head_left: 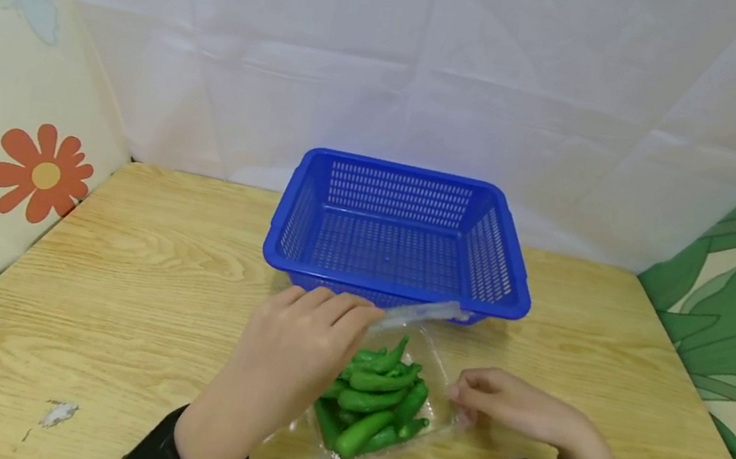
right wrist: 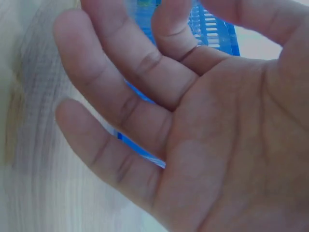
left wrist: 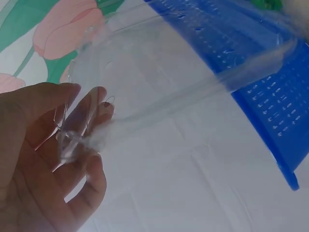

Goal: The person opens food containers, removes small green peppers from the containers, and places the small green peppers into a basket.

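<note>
A clear plastic box (head_left: 433,428) filled with green peppers (head_left: 369,402) sits on the table in front of the blue basket. Its clear lid (head_left: 423,313) is raised and tilted. My left hand (head_left: 302,347) pinches the lid's edge; the left wrist view shows thumb and fingers on either side of the transparent plastic (left wrist: 140,77). At the box's right side, my right hand (head_left: 521,406) holds the rim between thumb and forefinger. In the right wrist view the other fingers (right wrist: 116,96) are loosely bent, and the box is mostly hidden.
The blue basket (head_left: 395,288), with slotted walls and nothing inside, stands at the back of the wooden table (head_left: 134,289), just behind the box. A white cloth (head_left: 380,63) hangs behind it, and flower-patterned panels (head_left: 44,174) flank both sides.
</note>
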